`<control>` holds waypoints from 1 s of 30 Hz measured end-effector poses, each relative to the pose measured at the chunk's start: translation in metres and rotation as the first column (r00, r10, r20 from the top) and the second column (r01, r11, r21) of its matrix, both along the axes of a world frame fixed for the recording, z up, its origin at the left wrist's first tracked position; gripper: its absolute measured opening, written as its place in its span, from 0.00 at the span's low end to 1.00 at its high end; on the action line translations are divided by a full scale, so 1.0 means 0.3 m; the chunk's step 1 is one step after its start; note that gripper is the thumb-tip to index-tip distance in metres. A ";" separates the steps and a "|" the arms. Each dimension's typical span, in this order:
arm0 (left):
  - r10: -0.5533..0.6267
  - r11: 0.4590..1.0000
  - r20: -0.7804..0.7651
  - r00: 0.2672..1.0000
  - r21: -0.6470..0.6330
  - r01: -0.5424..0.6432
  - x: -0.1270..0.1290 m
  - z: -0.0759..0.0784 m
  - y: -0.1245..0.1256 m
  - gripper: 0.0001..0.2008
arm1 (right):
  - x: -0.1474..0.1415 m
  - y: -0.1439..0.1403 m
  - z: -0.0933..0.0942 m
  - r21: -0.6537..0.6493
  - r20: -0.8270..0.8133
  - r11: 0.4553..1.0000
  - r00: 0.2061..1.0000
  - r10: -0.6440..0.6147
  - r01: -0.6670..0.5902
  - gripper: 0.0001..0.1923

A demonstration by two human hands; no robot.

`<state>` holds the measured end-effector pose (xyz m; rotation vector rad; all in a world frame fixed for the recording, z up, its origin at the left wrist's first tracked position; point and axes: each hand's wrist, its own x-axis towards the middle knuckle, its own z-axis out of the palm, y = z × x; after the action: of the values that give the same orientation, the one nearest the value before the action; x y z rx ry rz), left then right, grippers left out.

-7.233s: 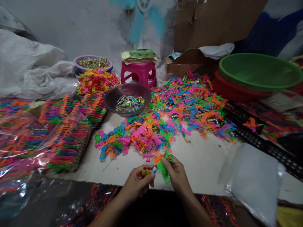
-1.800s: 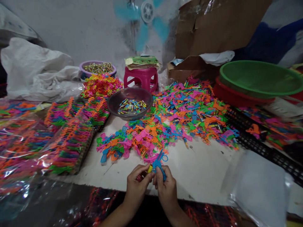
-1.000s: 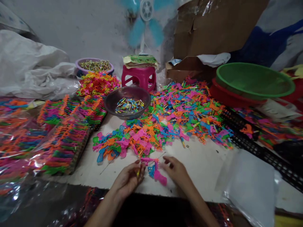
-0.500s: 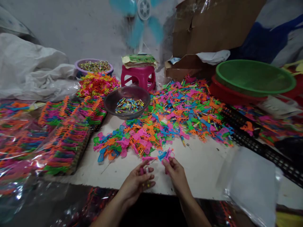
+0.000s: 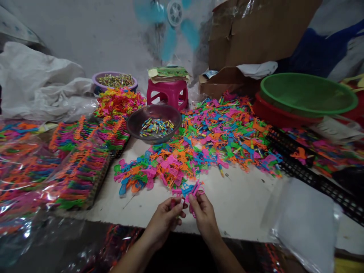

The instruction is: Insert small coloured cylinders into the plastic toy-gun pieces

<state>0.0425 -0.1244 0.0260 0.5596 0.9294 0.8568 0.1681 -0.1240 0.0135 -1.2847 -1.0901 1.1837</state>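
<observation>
My right hand [image 5: 203, 212] is closed around a pink plastic toy gun [image 5: 196, 187], whose ring-shaped part sticks up past the fingers. My left hand [image 5: 163, 218] is closed too, with a small red-and-white piece [image 5: 182, 201] between thumb and fingers; its exact kind is hard to see. The fingertips of both hands are close together above the table's front edge. Just beyond them lie a blue toy gun [image 5: 186, 189] and the near end of a pile of colourful toy guns [image 5: 173, 163].
A dark bowl [image 5: 133, 127] of small patterned tubes [image 5: 156, 127] stands behind the pile. Bagged rows of toy guns [image 5: 82, 170] lie at left. A clear-wrapped white stack [image 5: 304, 220] is at right, near black plastic racks [image 5: 321, 189] and a green basin [image 5: 307, 94].
My hands have come together. The left fingers, looser before, now pinch the small piece, and the right hand has shifted slightly left and nearer with the pink toy gun.
</observation>
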 end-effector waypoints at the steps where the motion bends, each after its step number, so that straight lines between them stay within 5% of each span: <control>1: -0.001 0.999 -0.034 0.999 0.035 0.002 0.000 0.000 0.001 0.11 | 0.000 -0.003 0.000 0.007 0.029 1.000 1.000 0.004 -0.004 0.14; 8: 0.007 0.962 -0.300 0.954 0.263 0.076 -0.001 0.003 -0.010 0.15 | -0.019 -0.026 -0.007 0.092 0.201 0.995 0.979 -0.045 0.027 0.10; 18: -0.012 0.907 -0.444 0.896 0.373 0.197 0.011 -0.012 -0.024 0.18 | -0.038 -0.064 -0.054 0.017 0.161 0.997 0.984 -0.080 0.078 0.13; 23: 0.006 0.914 -0.439 0.899 0.366 0.173 0.007 -0.028 -0.007 0.18 | 0.082 0.016 -0.007 -0.041 0.104 0.999 0.994 -0.024 0.028 0.15; 25: 0.106 0.909 -0.505 0.856 0.399 0.123 -0.013 -0.052 0.016 0.16 | 0.198 0.096 0.027 -0.045 -0.005 0.987 0.988 -0.153 0.153 0.17; 27: 0.228 0.861 -0.600 0.767 0.492 0.128 -0.038 -0.087 0.044 0.15 | 0.309 0.172 0.053 -0.085 -0.245 0.903 0.870 -0.428 0.421 0.15; 30: 0.323 0.782 -0.718 0.617 0.570 0.253 -0.060 -0.141 0.084 0.14 | 0.380 0.224 0.050 -0.169 -0.350 0.852 0.777 -0.523 0.496 0.15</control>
<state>0.0243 -0.0992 -0.0165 1.6301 1.4681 0.9651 0.2821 -0.0567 0.0285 -1.2245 -0.3703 0.9949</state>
